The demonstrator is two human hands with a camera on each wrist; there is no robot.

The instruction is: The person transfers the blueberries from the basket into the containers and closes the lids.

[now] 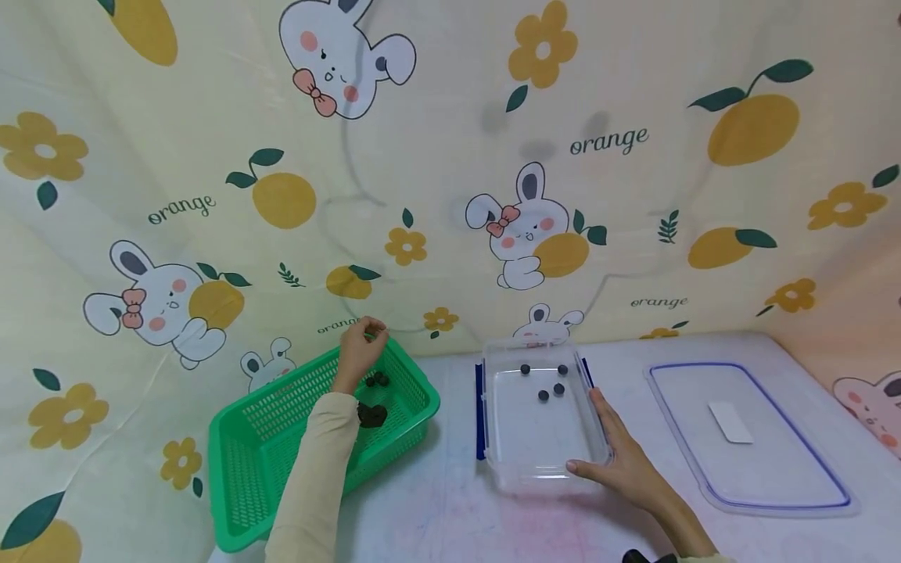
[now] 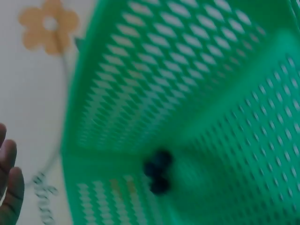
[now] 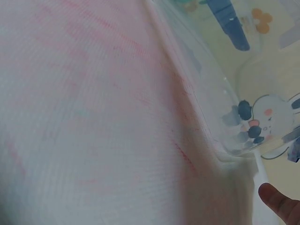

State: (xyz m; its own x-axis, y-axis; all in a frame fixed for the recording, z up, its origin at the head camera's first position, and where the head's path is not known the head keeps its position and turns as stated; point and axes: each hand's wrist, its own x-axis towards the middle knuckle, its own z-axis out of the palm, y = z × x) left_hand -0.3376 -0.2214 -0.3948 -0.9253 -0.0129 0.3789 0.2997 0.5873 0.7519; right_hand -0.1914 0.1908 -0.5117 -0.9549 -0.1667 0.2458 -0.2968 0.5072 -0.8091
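In the head view my left hand (image 1: 362, 352) hovers over the far end of a green perforated basket (image 1: 246, 438), its fingers loosely bent and no object visible in them. Three small dark blueberry-like balls (image 1: 377, 380) lie in the basket's corner below; the left wrist view shows these balls (image 2: 158, 171) blurred. My right hand (image 1: 626, 461) rests against the near right corner of a clear plastic box (image 1: 524, 446), thumb at the near rim, straight fingers along the right side. Several similar dark balls (image 1: 543, 396) sit inside it, toward the far end.
A clear lid (image 1: 774, 469) with a blue seal and a white label (image 1: 730, 422) lies on the table right of the box. Blue latches (image 1: 480, 414) flank the box. Behind everything hangs a patterned cloth (image 1: 450, 156) with rabbits and oranges.
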